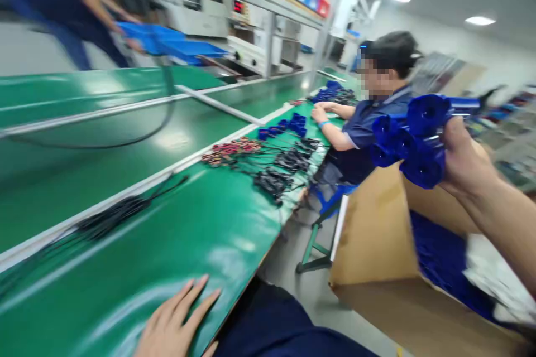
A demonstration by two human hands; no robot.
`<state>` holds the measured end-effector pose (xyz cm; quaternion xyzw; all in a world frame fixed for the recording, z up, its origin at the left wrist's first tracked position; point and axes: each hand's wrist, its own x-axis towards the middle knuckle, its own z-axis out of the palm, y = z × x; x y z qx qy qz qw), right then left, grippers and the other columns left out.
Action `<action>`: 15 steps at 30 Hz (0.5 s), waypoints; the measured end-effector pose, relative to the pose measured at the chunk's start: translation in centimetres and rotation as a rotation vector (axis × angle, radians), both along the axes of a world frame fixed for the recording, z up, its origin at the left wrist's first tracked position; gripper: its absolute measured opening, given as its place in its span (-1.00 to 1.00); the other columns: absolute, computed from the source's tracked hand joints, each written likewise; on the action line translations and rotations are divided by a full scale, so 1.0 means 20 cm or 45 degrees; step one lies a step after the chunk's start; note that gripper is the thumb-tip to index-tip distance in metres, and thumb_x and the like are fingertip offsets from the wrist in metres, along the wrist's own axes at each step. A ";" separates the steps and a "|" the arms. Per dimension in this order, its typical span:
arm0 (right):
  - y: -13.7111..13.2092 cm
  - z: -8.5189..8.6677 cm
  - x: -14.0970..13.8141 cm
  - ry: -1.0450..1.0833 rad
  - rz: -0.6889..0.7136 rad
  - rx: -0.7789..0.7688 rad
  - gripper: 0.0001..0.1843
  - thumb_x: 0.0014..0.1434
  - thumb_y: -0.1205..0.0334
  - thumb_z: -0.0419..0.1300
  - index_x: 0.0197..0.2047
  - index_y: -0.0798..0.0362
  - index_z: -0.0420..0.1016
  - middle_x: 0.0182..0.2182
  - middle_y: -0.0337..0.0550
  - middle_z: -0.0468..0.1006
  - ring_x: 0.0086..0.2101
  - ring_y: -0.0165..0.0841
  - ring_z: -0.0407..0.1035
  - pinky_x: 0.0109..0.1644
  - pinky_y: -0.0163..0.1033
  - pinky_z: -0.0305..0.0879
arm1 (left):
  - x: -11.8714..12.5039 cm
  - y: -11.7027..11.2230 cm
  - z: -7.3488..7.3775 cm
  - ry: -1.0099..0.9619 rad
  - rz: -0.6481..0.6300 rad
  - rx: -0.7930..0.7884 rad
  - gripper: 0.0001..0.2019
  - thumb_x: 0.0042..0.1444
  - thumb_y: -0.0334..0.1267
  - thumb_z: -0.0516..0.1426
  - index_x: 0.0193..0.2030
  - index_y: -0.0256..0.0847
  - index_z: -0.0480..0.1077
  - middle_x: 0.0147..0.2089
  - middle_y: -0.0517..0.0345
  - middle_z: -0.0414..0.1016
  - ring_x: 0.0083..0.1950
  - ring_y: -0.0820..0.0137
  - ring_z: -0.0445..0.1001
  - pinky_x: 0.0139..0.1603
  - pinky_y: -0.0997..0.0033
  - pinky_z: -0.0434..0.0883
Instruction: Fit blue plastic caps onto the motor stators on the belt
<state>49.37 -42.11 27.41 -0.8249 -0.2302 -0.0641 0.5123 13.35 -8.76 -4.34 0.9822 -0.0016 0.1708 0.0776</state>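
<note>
Raised above an open cardboard box (377,223), my right hand (469,162) is closed around several blue plastic parts (425,170) with round, cup-like ends facing me. Inside the box lie more blue pieces (439,256), with white crumpled wrapping (498,279) beside them. My left hand (171,323) rests on the green bench top (184,245) near its front edge, fingers spread, holding nothing. Further along the bench are bundles of black cables (272,181) with reddish and copper-coloured ends (234,150), and blue parts (285,127) on some of them.
A bundle of black cable (113,217) lies along the white rail at left. One co-worker (377,106) sits at the bench, both hands over it; another person (58,0) stands across, near blue trays (167,42). A green-legged stool (314,245) stands beside the box.
</note>
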 end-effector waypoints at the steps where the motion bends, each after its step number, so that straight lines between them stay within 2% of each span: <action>1: 0.15 -0.02 -0.06 0.000 0.194 -0.051 -0.22 0.30 -0.32 -0.11 0.21 0.17 0.39 -0.04 0.06 0.57 -0.38 -0.45 0.50 -0.37 -0.23 0.28 | 0.00 -0.03 0.05 0.037 0.004 0.015 -0.39 0.08 -0.05 0.21 0.31 0.08 0.30 0.40 0.06 0.27 0.31 0.04 0.35 0.22 0.07 0.37; 4: 0.66 -0.14 -0.26 -0.084 0.901 -0.176 -0.36 0.16 -0.34 0.21 0.03 0.03 0.52 -0.14 -0.04 0.60 -0.29 -0.31 0.52 -0.32 -0.21 0.40 | -0.02 -0.12 0.16 0.174 0.052 -0.057 -0.34 0.11 0.00 0.25 0.34 -0.08 0.27 0.39 -0.12 0.26 0.31 0.03 0.33 0.26 0.05 0.32; 6: 1.03 -0.28 -0.47 -0.258 1.312 -0.181 -0.47 0.15 -0.26 0.29 0.00 -0.04 0.52 -0.15 -0.06 0.58 -0.21 -0.26 0.51 -0.20 -0.18 0.47 | -0.04 -0.13 0.16 0.214 0.023 -0.132 -0.31 0.16 0.13 0.21 0.36 -0.08 0.22 0.40 -0.14 0.23 0.32 0.06 0.31 0.30 0.07 0.28; 8: 1.36 -0.44 -0.75 -0.469 1.637 -0.107 -0.48 0.16 -0.22 0.30 0.04 -0.06 0.47 -0.11 -0.07 0.54 -0.17 -0.25 0.49 -0.11 -0.16 0.48 | -0.07 -0.12 0.13 0.162 -0.001 -0.137 -0.32 0.21 0.21 0.13 0.37 -0.08 0.20 0.41 -0.12 0.21 0.33 0.10 0.30 0.30 0.08 0.27; 11: 1.72 -0.71 -1.22 -0.704 2.061 0.009 -0.38 0.14 -0.27 0.29 0.10 -0.04 0.46 -0.05 -0.03 0.50 -0.08 -0.20 0.45 0.01 -0.11 0.46 | -0.15 -0.10 0.07 0.102 0.029 -0.088 -0.33 0.24 0.22 0.08 0.36 -0.11 0.22 0.41 -0.09 0.21 0.33 0.12 0.28 0.28 0.13 0.28; 13: 1.89 -0.88 -1.50 -0.857 2.213 -0.100 -0.35 0.12 -0.29 0.28 0.13 -0.04 0.48 0.00 0.01 0.48 -0.03 -0.15 0.40 0.02 -0.07 0.45 | -0.22 -0.09 0.06 0.103 0.068 -0.050 -0.35 0.25 0.20 0.08 0.36 -0.12 0.23 0.40 -0.06 0.23 0.32 0.16 0.29 0.28 0.18 0.29; 15: 2.03 -1.03 -1.74 -1.047 2.280 -0.320 -0.37 0.13 -0.28 0.27 0.14 -0.08 0.48 0.02 0.01 0.48 -0.06 -0.12 0.37 -0.12 -0.09 0.48 | -0.28 -0.07 0.08 0.148 0.116 -0.034 -0.39 0.25 0.16 0.09 0.35 -0.06 0.25 0.39 0.04 0.25 0.33 0.23 0.30 0.29 0.26 0.30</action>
